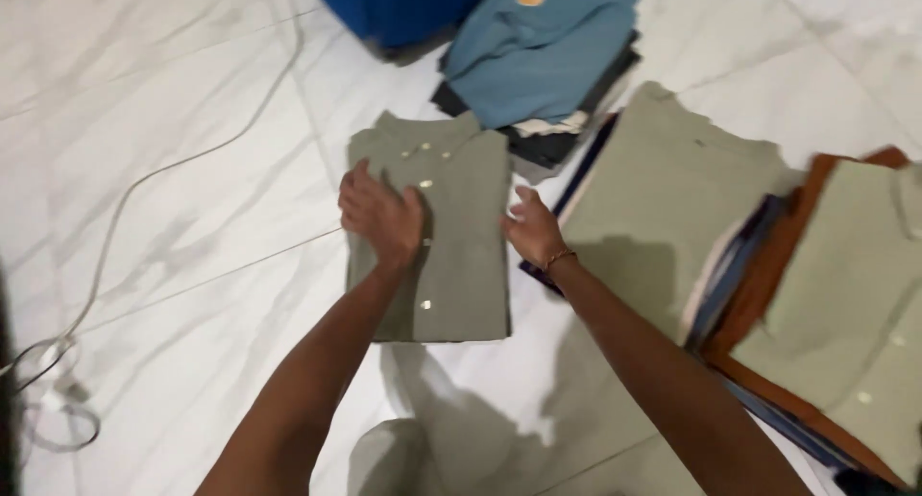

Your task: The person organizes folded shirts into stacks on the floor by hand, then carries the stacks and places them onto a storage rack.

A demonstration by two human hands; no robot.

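Folded olive shirt (451,232) flat on the marble floor (192,169), just left of a clothes stack (672,198). Left hand (381,215) pressed flat on its front (fingers spread, gripping nothing). Right hand (534,228) open, touching its right edge.

Blue bin (403,6) cut by top edge; right shirt pile (845,314) cropped.

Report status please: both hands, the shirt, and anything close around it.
Left hand flat on folded green shirt. Right hand at its right edge, open. Folded stacks close on the right, blue pile beyond.
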